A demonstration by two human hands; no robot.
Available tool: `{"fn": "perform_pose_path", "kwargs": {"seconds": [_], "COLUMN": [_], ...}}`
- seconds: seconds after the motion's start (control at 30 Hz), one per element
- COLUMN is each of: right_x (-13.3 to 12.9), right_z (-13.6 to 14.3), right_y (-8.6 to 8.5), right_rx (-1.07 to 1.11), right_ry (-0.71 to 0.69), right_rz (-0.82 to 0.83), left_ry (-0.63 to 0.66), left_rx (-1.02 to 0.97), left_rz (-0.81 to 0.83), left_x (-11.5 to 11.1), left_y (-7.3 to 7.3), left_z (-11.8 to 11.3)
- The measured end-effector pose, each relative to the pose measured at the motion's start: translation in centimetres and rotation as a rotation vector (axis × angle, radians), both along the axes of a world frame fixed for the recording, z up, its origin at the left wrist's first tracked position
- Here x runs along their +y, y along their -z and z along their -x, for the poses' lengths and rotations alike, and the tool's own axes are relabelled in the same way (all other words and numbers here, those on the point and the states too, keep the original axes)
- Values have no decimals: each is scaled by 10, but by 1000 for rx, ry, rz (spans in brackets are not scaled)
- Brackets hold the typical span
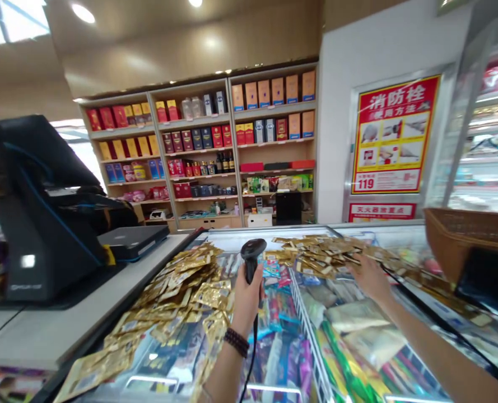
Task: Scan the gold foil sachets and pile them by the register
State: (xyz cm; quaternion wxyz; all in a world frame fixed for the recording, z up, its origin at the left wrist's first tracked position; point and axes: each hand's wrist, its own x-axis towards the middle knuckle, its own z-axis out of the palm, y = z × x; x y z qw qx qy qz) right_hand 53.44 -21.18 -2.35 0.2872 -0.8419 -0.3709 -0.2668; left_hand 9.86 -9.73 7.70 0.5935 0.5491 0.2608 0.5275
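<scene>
Wrapped round the handle of a black barcode scanner, my left hand is near the middle of the view, with a beaded bracelet on its wrist. The scanner's cord hangs down beside the forearm. My right hand reaches to the near side of a spread of gold packets; its fingertips touch or overlap them, and whether it grips one is too blurred to tell. Another heap of gold packets lies left of the scanner. Both groups rest on the glass top of a freezer holding colourful packages.
A dark checkout terminal and a flat black device stand on the left counter. A brown basket is at the right. Shelves of boxes and a red fire-hydrant sign stand behind.
</scene>
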Motion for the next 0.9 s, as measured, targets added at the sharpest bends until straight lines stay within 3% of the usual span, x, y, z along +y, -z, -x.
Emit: {"fn": "perform_pose_path", "kwargs": {"seconds": [0.1, 0.2, 0.3, 0.47, 0.57, 0.73, 0.9], "right_x": [6, 28, 55, 79, 70, 31, 9], "right_z": [-3, 1, 13, 42, 59, 90, 96], "right_y": [-10, -24, -28, -9, -1, 5, 1], "right_rx": [32, 39, 63, 89, 35, -22, 15], "right_ry": [-34, -89, -126, -194, -232, -313, -320], "right_rz": [123, 203, 285, 429, 441, 401, 113], "left_ry": [47, 104, 129, 92, 116, 139, 145], "left_rx": [-19, -18, -5, 37, 69, 136, 128], "left_rz": [63, 113, 123, 159, 159, 124, 109], "left_x": [-11, -17, -17, -16, -21, -30, -34], "left_y": [12, 27, 43, 58, 56, 51, 54], "left_z": [-37, -60, -68, -65, -64, -64, -61]}}
